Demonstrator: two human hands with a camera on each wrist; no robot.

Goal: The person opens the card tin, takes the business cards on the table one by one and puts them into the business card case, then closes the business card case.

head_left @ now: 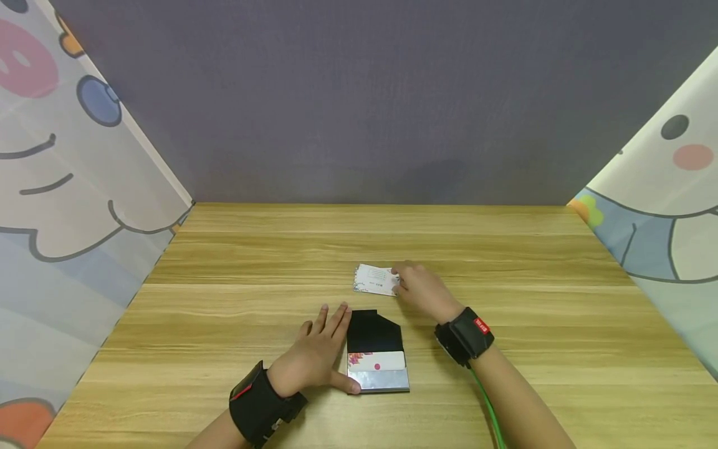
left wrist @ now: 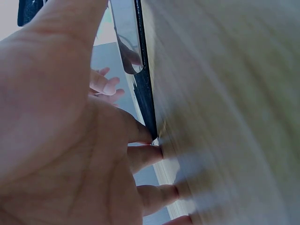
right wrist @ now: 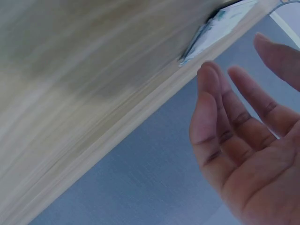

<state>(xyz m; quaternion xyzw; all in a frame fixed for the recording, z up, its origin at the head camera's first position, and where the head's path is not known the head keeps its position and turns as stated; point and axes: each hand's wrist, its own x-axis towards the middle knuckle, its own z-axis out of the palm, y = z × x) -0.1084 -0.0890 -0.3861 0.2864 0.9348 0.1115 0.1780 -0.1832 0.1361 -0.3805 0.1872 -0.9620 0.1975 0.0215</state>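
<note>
A black-and-silver card case (head_left: pixel 378 380) lies open on the wooden counter (head_left: pixel 252 262), its flap (head_left: pixel 373 330) laid back toward twelve o'clock. A white card with a pink floral print (head_left: pixel 377 361) sits in its pocket. Farther off at twelve o'clock from the case lie loose white business cards (head_left: pixel 374 279), seemingly a small fanned pile; their number cannot be told.

The left hand (head_left: pixel 316 358) is at the case's nine o'clock side, fingers spread and nearly straight, thumb resting at the seven o'clock corner; it grips nothing. The right hand (head_left: pixel 421 288) reaches in at the loose cards' three o'clock end, fingers and thumb well parted, with no hold on them; whether they touch is unclear.

The work looks partway along: the case is open and already carries a card, while the loose ones are not yet picked up.
</note>
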